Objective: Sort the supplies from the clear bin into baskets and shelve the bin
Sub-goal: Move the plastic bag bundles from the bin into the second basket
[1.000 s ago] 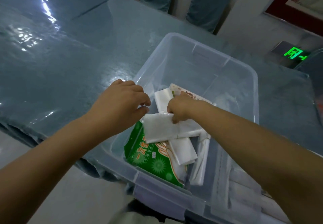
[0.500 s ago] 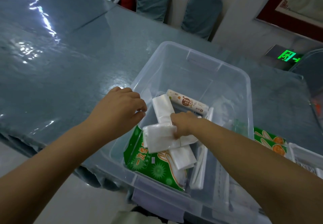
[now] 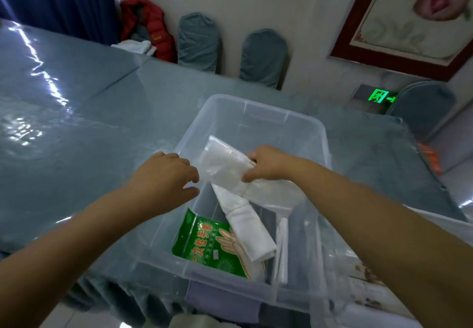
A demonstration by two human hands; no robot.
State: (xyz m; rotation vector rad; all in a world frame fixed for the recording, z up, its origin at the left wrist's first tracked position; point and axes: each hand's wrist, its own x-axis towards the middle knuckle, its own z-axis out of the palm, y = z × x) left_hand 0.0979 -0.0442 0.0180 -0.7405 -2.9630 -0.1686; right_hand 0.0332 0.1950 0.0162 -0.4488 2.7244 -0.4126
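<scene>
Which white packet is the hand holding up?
The right hand grips the crinkly white packet raised over the clear bin. The other folded white packet lies below on the green pack.

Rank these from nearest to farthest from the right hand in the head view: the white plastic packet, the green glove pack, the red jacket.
1. White plastic packet: held in the right hand, above the clear bin.
2. Green glove pack: inside the bin, near front-left corner.
3. Red jacket: far back by the wall, upper left.

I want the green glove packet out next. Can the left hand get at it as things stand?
Probably yes: the left hand hovers empty at the clear bin's open rim, and the green glove packet's left part lies uncovered below.
</scene>
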